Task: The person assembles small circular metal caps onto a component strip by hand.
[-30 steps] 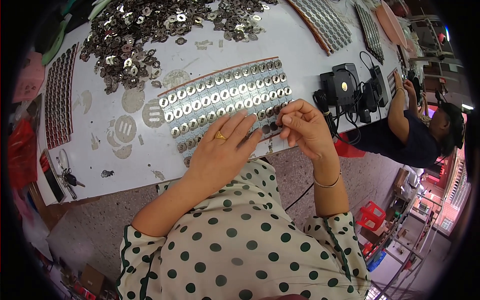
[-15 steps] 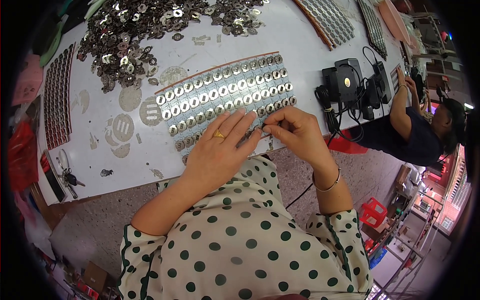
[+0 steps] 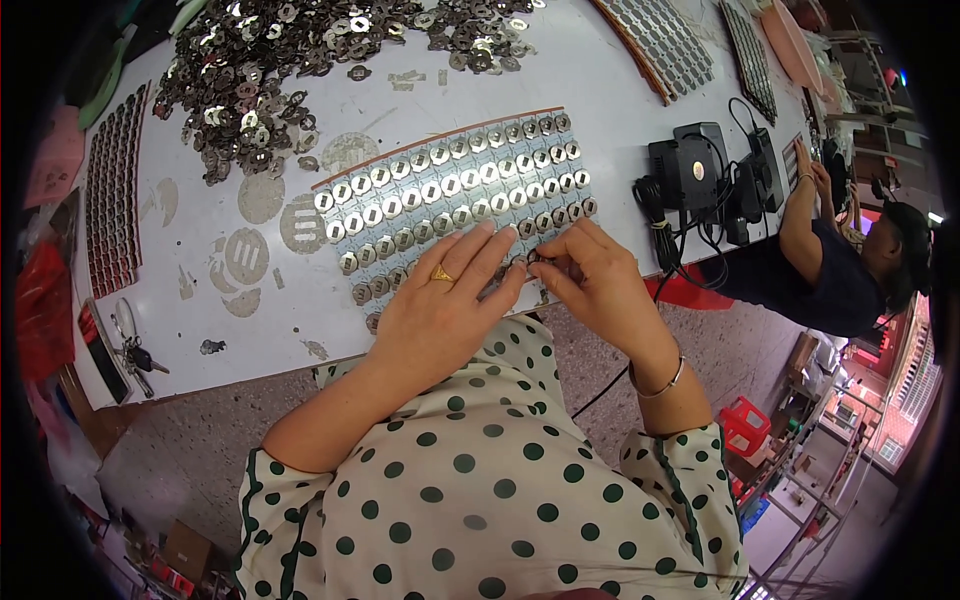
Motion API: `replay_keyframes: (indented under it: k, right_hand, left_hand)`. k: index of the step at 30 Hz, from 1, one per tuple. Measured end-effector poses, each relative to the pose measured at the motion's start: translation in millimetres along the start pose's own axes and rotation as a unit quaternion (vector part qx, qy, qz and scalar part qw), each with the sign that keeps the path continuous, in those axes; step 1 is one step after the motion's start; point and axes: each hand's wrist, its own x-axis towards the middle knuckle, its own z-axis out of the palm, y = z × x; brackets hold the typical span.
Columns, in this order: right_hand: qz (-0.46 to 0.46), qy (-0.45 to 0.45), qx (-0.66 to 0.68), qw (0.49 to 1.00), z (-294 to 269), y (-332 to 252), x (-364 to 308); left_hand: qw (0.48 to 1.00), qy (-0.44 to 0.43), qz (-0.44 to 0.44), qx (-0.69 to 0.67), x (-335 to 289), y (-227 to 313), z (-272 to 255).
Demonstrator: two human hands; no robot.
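A panel of joined grey-blue boards [image 3: 470, 215] lies on the white table, set with rows of small round silver metal pieces [image 3: 483, 210], each with a dark slot. My left hand [image 3: 430, 290], with a gold ring, rests flat on the panel's near rows, fingers stretched out. My right hand [image 3: 590, 275] pinches a small dark metal piece [image 3: 532, 258] between thumb and forefinger at the panel's near right edge, close to my left thumb. Both hands cover part of the near rows.
Loose metal pieces [image 3: 250, 100] are heaped at the back left. Other panels lie at the left [image 3: 113, 200] and far right [image 3: 655, 45]. A black power adapter [image 3: 685, 165] with cables stands at the right. Keys [image 3: 142, 357] lie front left. A co-worker [image 3: 835, 250] sits at the right.
My right hand has shifted slightly right and down, its fingers still pinched. The panel appears marginally farther right and down. My left hand stays nearly in place.
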Motion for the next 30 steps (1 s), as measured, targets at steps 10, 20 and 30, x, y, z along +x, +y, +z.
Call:
replay_keyframes:
  k: [10, 20, 30]
  right_hand:
    - [-0.127, 0.196, -0.028, 0.972, -13, 10, 125]
    - [-0.051, 0.123, 0.144, 0.981, -5, 22, 147]
    - [-0.106, 0.153, 0.076, 0.980, -1, 22, 129]
  left_hand:
    - [1.000, -0.004, 0.003, 0.001, 1, -1, -1]
    - [1.000, -0.001, 0.011, -0.009, -1, -2, 0]
    - [1.000, 0.006, 0.008, -0.005, 1, -2, -1]
